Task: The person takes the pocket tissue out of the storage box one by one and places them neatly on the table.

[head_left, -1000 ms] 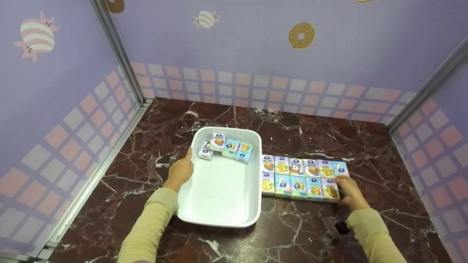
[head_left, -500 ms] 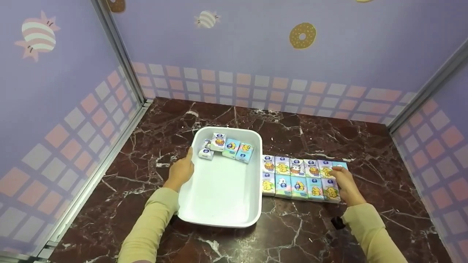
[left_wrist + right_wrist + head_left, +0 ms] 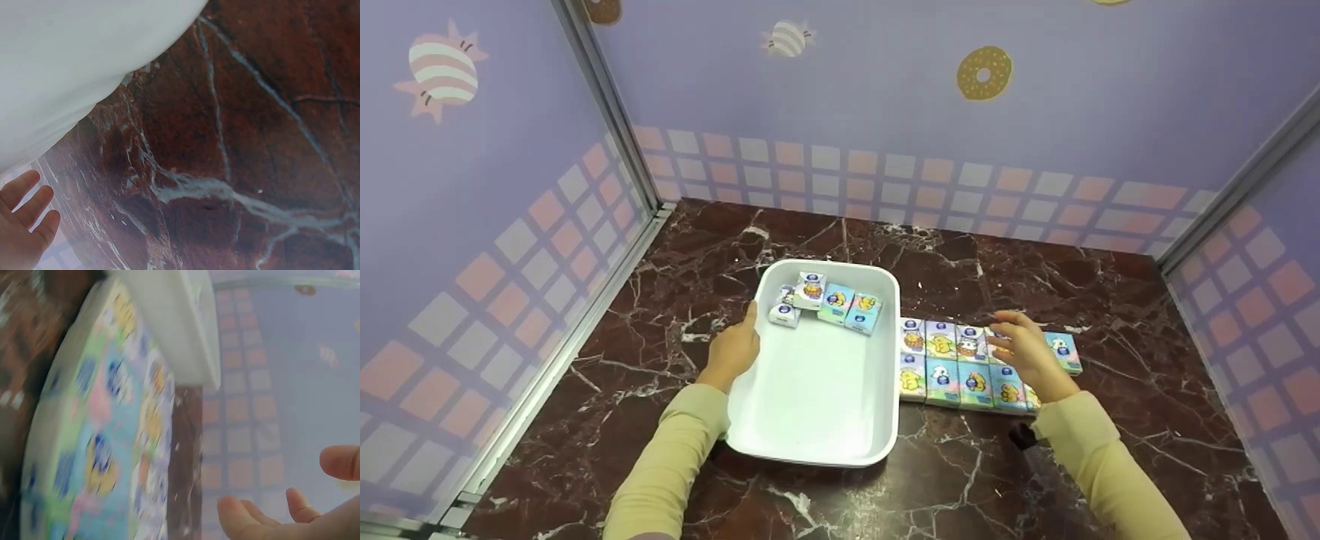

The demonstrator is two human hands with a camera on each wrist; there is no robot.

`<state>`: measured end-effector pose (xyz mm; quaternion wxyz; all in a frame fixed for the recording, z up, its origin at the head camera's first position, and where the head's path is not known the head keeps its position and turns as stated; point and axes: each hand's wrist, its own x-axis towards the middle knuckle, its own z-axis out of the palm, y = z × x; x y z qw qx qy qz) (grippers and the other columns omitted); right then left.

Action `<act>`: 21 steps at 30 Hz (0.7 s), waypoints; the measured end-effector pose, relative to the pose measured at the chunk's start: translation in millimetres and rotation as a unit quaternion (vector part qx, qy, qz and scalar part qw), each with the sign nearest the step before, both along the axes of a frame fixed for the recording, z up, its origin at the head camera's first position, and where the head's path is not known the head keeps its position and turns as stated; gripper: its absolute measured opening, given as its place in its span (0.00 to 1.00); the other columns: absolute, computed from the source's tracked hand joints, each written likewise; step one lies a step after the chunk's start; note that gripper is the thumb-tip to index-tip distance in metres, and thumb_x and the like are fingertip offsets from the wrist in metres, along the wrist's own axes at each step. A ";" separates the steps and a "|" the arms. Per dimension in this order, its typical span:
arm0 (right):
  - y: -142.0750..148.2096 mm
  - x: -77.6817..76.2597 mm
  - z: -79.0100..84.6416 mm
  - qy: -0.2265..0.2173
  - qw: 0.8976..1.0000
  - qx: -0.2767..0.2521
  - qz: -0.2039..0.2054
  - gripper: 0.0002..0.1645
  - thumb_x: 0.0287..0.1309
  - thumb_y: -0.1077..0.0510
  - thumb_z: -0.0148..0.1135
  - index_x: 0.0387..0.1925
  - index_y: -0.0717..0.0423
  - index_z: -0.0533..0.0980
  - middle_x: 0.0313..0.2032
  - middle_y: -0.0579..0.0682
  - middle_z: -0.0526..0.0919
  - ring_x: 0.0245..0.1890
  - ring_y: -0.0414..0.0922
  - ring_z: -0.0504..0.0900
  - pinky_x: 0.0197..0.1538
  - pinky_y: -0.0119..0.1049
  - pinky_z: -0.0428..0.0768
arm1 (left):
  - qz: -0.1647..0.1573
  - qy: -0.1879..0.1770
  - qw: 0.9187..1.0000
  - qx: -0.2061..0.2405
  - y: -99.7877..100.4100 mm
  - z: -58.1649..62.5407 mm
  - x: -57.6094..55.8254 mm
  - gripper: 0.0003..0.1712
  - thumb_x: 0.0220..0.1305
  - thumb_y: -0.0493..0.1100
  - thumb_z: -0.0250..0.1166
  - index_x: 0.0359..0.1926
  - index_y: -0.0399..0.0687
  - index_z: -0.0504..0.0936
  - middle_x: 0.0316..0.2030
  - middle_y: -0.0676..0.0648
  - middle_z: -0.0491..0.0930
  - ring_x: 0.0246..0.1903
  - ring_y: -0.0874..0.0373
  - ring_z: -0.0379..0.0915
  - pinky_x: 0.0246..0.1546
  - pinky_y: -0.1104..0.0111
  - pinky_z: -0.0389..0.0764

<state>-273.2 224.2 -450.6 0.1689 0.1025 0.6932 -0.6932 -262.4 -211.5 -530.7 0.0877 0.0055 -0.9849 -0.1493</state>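
A white rectangular tray (image 3: 814, 405) stands on the dark marbled surface. My left hand (image 3: 733, 351) rests at its left side, one finger lying along the rim; in the left wrist view, three extended fingers (image 3: 35, 201) show beside the outer wall. Toward the tray's far end lie several small cartoon-printed packs (image 3: 835, 301), one leaning on others. Right of the tray, two rows of similar packs (image 3: 943, 375) lie side by side. My right hand (image 3: 1026, 351) hovers over their right part with fingers spread, holding nothing, and hides some packs. In the right wrist view, its fingers (image 3: 239, 514) are apart from the packs.
The rows of packs reach up to the tray's right wall. A light blue pack (image 3: 1063, 351) forms the right end of the far row. Purple printed panels (image 3: 885, 82) with metal corner rails enclose the marbled surface (image 3: 945, 480) at the back and sides.
My right hand has lifted from the right end of the rows and moved left above them, its fingers spreading. The tray, the packs and my left hand stay in place.
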 end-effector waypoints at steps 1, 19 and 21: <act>-4.8 -1.0 2.1 -0.001 1.000 -0.012 0.006 0.19 0.60 0.60 0.44 0.53 0.54 0.59 0.46 0.48 0.64 0.39 0.41 0.72 0.44 0.35 0.72 | 0.000 0.002 1.000 0.000 0.1 -0.1 -0.1 0.30 0.59 0.38 0.46 0.64 0.41 0.58 0.20 0.38 0.75 0.16 0.45 0.70 0.19 0.55 0.70; -109.9 -14.7 9.1 -0.088 0.977 -0.189 0.056 0.18 0.60 0.62 0.41 0.53 0.55 0.60 0.57 0.64 0.58 0.51 0.55 0.68 0.54 0.49 0.68 | 0.004 -0.013 1.000 0.004 -0.3 -0.3 -2.0 0.30 0.60 0.39 0.46 0.65 0.42 0.56 0.19 0.39 0.74 0.15 0.48 0.68 0.18 0.56 0.69; -121.6 -16.7 5.9 -0.106 0.976 -0.184 0.052 0.25 0.60 0.61 0.42 0.59 0.56 0.55 0.61 0.65 0.53 0.56 0.58 0.63 0.58 0.51 0.64 | 0.003 -0.013 1.000 0.003 -0.4 -1.1 -2.3 0.30 0.60 0.39 0.46 0.64 0.42 0.56 0.19 0.39 0.75 0.16 0.47 0.69 0.19 0.56 0.70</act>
